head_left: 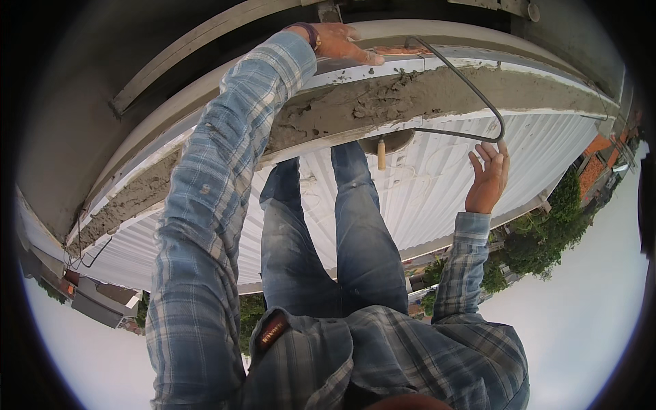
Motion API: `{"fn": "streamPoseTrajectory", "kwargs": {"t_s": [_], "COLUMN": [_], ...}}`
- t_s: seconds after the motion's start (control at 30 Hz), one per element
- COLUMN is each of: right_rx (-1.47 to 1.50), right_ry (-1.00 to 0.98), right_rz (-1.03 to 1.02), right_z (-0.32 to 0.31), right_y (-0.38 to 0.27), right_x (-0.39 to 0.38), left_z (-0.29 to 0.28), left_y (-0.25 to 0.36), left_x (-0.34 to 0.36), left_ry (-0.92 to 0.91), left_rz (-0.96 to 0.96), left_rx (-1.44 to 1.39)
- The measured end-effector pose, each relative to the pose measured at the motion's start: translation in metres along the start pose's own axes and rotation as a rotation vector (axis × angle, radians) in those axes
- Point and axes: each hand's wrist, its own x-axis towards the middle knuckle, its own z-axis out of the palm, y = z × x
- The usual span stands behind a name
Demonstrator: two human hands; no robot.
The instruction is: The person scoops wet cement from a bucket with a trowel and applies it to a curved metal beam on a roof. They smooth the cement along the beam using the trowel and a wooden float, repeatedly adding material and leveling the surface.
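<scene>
My left hand (335, 42) reaches to the far side of the wall top, its fingers spread over the pale edging board (396, 66). Between this board and a nearer one (328, 142) lies a band of wet grey mortar (383, 99), rough in the middle. A bent metal rod clamp (471, 85) spans the band, one end at the far board and the other at the near board. Below its bend is my right hand (487, 179), palm up, fingers apart, fingertips at or just touching the rod. Nothing is gripped in either hand.
A wooden handle (381, 156) sticks out of a round mortar pan (400, 141) by my legs (369, 239). White corrugated roofing (540, 150) lies under me. Another bent rod (98, 253) hangs at the far left. Beyond the roof edge are trees (547, 232).
</scene>
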Motion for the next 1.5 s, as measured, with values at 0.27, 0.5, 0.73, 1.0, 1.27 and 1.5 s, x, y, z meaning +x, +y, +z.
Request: {"fn": "streamPoseTrajectory", "kwargs": {"t_s": [0.27, 0.5, 0.73, 1.0, 1.27, 1.5], "right_rx": [-0.194, -0.325, -0.229, -0.288, -0.571, -0.827], "right_ry": [-0.039, -0.195, -0.175, -0.242, -0.188, -0.186], "right_rz": [0.636, 0.905, 0.857, 0.756, 0.446, 0.256], "right_z": [-0.082, -0.083, -0.067, -0.061, -0.061, -0.014], "right_y": [0.182, 0.235, 0.245, 0.258, 0.322, 0.388], "right_x": [-0.226, -0.362, -0.378, -0.389, -0.304, -0.096], "left_z": [0.016, 0.020, 0.021, 0.053, 0.126, 0.331], "left_y": [-0.030, -0.016, -0.021, -0.054, -0.009, -0.112], "left_x": [-0.052, -0.059, -0.056, -0.051, -0.252, -0.339], "left_ry": [0.086, 0.114, 0.079, 0.640, 0.963, 0.586], "left_rz": [0.071, 0.069, 0.113, 0.283, 0.231, -0.187], "left_rx": [0.262, 0.395, 0.355, 0.437, -0.025, 0.074]}}
